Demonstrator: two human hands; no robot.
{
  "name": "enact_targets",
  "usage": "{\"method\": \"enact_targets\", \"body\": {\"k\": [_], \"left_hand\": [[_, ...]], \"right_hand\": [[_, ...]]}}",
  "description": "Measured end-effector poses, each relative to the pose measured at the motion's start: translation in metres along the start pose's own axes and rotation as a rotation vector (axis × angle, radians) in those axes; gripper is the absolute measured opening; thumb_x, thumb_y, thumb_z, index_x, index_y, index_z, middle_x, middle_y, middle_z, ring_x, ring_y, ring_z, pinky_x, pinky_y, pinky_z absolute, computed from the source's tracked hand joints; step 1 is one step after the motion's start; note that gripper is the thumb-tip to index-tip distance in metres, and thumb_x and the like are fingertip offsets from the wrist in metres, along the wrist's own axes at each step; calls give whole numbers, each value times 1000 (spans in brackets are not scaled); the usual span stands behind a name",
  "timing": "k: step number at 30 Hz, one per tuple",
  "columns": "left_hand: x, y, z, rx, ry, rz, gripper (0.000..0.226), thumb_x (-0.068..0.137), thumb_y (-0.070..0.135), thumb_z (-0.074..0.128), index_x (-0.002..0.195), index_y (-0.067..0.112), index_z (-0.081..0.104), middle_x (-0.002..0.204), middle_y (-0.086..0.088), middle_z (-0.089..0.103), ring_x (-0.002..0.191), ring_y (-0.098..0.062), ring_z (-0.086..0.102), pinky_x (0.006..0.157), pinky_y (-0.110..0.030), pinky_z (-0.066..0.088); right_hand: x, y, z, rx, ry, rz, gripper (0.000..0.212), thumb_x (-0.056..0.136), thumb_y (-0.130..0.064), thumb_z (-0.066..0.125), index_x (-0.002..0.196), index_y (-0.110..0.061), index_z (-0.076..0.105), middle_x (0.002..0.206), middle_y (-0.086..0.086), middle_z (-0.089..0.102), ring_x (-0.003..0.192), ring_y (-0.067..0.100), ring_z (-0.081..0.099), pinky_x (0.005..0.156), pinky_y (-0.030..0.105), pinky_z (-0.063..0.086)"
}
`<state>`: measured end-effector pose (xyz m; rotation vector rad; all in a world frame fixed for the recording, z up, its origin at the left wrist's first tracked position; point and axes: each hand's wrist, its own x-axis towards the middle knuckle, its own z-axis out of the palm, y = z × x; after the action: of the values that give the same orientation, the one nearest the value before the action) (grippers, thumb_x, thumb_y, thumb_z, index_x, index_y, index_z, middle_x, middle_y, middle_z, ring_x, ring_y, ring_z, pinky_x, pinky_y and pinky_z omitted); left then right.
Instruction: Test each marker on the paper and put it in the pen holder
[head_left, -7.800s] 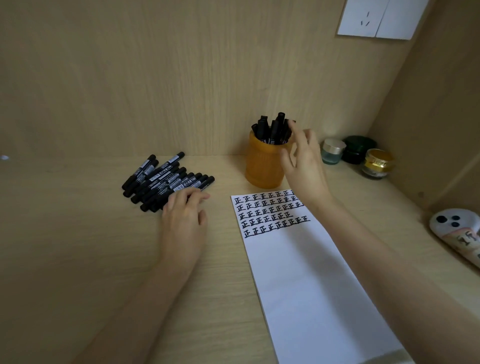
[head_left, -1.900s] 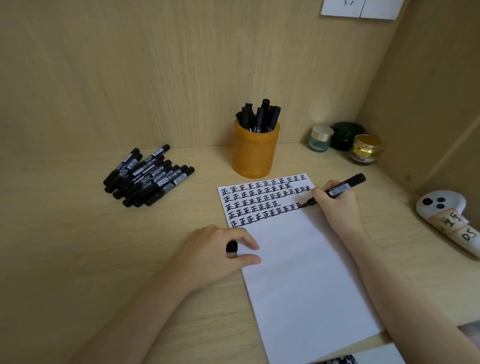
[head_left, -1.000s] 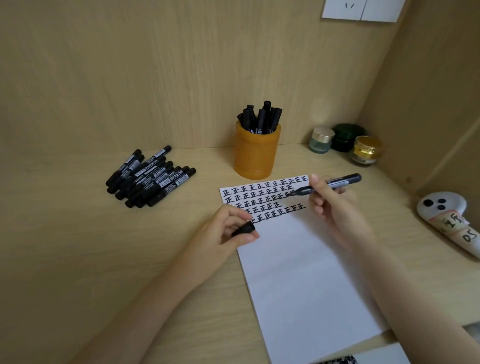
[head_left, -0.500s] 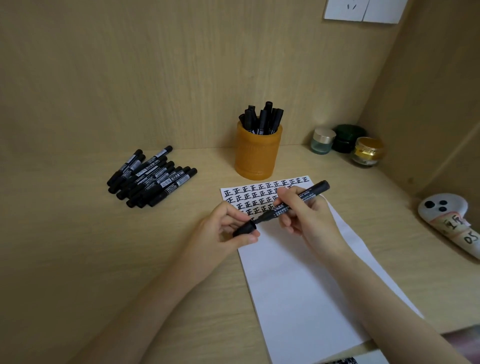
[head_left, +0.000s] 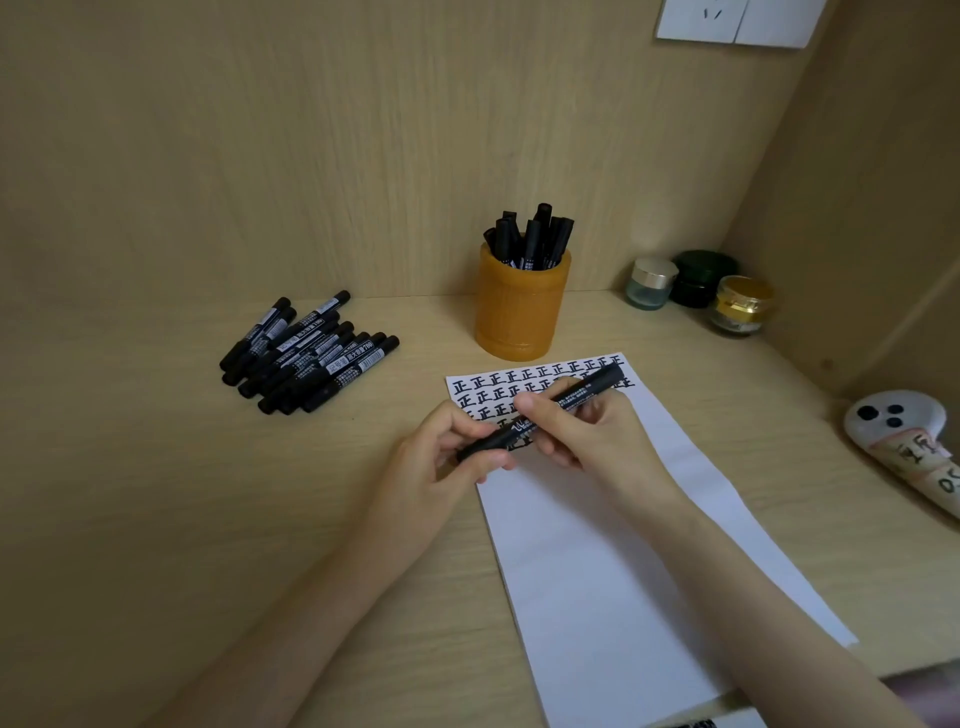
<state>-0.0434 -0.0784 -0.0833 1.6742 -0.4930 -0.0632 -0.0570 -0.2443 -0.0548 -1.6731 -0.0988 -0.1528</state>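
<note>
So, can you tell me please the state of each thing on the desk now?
marker, tilted above the paper, cap on its left end; seating unclear
left hand, pinches the cap end
right hand, grips the marker barrel
pen holder, upright, markers standing inside
marker pile, lying capped on the desk
paper, flat, top rows written, rest blank
jars, lids on

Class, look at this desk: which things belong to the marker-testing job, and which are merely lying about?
Part of the job:
held marker
paper
pen holder
markers in the holder
loose marker pile

Just lying about:
three small jars
white ghost-faced object
wall socket
</note>
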Motion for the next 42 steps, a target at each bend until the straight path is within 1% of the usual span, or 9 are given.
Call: {"method": "enact_targets", "body": {"k": [5,13,18,22,24,26,28,31,42], "left_hand": [[1,1,0,-36,62,17,19,81,-2,66,80,12,53,69,12,71,62,2,61,60,-11,45],[0,1,-1,-59,64,61,18,82,-5,63,80,10,52,70,9,72,60,3,60,61,-11,44],[2,-2,-2,-26,77,74,13,84,-2,63,84,8,53,71,10,71,65,4,61,65,-9,43],[4,2,-1,-4,100,106,7,86,5,61,87,5,54,70,4,70,72,0,64,68,-11,45],[3,2,-2,27,114,119,5,88,10,61,87,10,55,72,2,70,74,-6,65,70,-18,48],[3,2,-3,57,126,122,4,89,14,59,87,13,56,72,0,68,72,-12,63,69,-25,46],[3,2,-4,76,134,129,4,90,15,57,88,11,57,69,-2,66,66,-8,60,62,-19,43],[5,1,-5,108,133,144,10,91,22,55,87,13,58,66,0,64,61,-5,56,61,-20,41],[5,-1,-9,182,123,108,21,89,47,45,93,32,58,66,3,63,59,-31,51,57,-45,42]], "right_hand": [[5,-4,5,2,-11,-26,19,88,-15,66,70,-14,61,52,4,56,48,10,48,47,16,38],[8,1,8,40,-46,27,21,89,-16,66,68,-18,63,53,3,56,49,12,48,48,17,38],[11,8,10,20,-53,70,38,78,-41,66,75,-4,63,55,6,52,48,12,44,50,24,31],[11,7,5,3,109,44,39,74,-46,67,98,-15,60,73,-1,57,64,10,51,55,19,40],[11,11,-3,-208,316,-64,47,79,-49,66,118,-26,53,105,-10,55,92,6,51,76,12,42],[11,14,-11,-598,367,-391,35,89,-40,64,122,-29,56,119,-11,47,107,7,37,94,10,29],[12,17,-13,-835,201,-672,20,92,-31,60,110,-25,67,116,-7,55,104,10,36,95,18,28],[14,23,-7,-949,2,-801,19,89,-26,64,105,-18,71,99,-7,66,91,15,44,81,32,39],[36,-2,0,-326,248,-312,20,81,-18,76,96,-27,66,86,-6,62,73,8,55,66,14,42]]}}
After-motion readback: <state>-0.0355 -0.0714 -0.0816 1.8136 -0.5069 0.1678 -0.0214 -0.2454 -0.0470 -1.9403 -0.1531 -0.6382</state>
